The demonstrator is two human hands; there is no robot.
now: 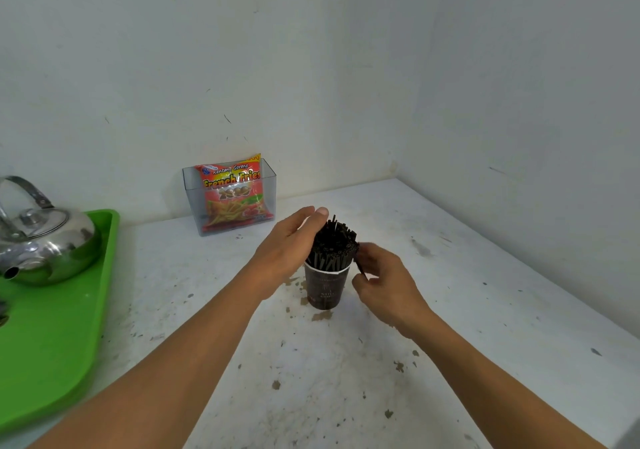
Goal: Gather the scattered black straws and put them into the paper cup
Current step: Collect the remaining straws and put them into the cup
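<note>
A dark brown paper cup [326, 289] with a white rim stands upright on the white table, mid-frame. A thick bundle of black straws [334, 244] sticks up out of it, fanning at the top. My left hand [289, 244] lies flat against the left side of the bundle, fingers extended and together. My right hand [382, 275] is at the cup's right side, its fingers pinched on a single black straw [360, 264] that slants beside the cup's rim. No loose straws show on the table.
A clear plastic box holding a red French Fries snack bag [232, 196] stands against the back wall. A green tray [52, 327] at the left carries a shiny metal kettle [41, 241]. The table [485, 310] is stained; walls close it in behind and right.
</note>
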